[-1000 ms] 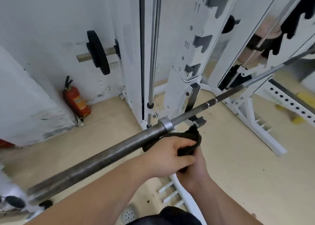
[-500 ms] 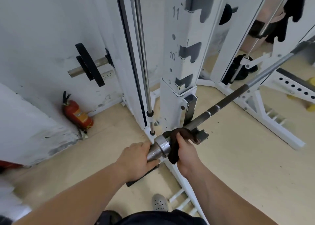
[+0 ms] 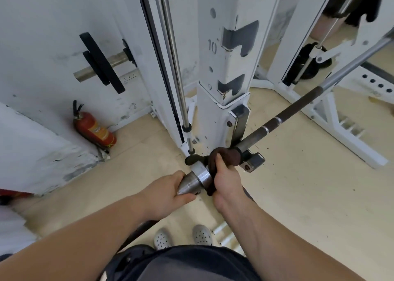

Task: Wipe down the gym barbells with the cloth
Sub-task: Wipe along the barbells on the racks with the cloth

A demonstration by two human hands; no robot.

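Observation:
A long steel barbell [image 3: 283, 118] runs from lower left to upper right, resting in a hook on the white rack post. Its thick sleeve and collar [image 3: 197, 177] point toward me. My left hand [image 3: 168, 192] grips the sleeve just behind the collar. My right hand [image 3: 227, 180] holds a dark brown cloth [image 3: 223, 156] wrapped around the thinner shaft right past the collar, thumb lying on top of the cloth. The rest of the sleeve is hidden under my left forearm.
The white rack upright [image 3: 228, 71] with numbered notches stands just behind the bar, a chrome guide rod [image 3: 172, 57] to its left. A black weight plate [image 3: 100, 63] hangs on a wall peg, a red fire extinguisher [image 3: 94, 131] below. My grey clogs [image 3: 183, 237] stand underneath.
My left hand let go of the cloth and took hold of the sleeve behind the collar. My right hand wrapped the cloth around the shaft beside the collar. My view moved closer to the rack.

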